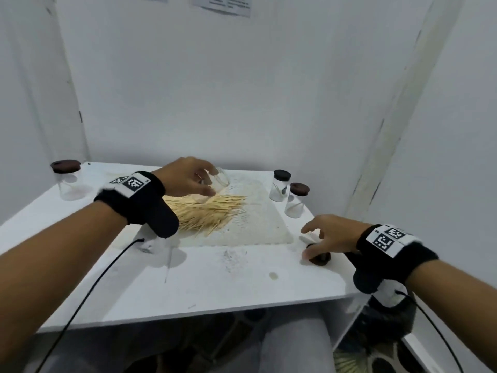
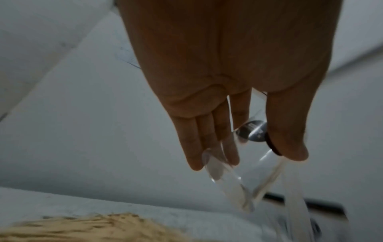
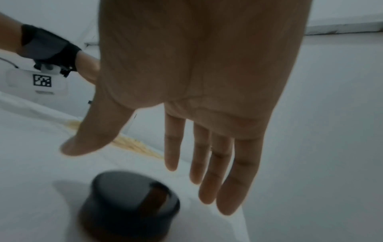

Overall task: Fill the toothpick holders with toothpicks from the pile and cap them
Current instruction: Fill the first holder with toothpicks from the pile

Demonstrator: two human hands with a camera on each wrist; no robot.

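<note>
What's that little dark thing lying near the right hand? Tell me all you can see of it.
It is a dark brown cap, round and squat, with a flat top and a lighter brown side. It sits on the white table, off any holder. The right hand hovers over it with fingers spread; contact is unclear.

Four clear holders: three capped (image 1: 66,181) (image 1: 280,185) (image 1: 296,200), one uncapped (image 1: 215,184); one loose cap (image 1: 318,257); one toothpick pile (image 1: 207,212); two hands (image 1: 185,179) (image 1: 330,235).
</note>
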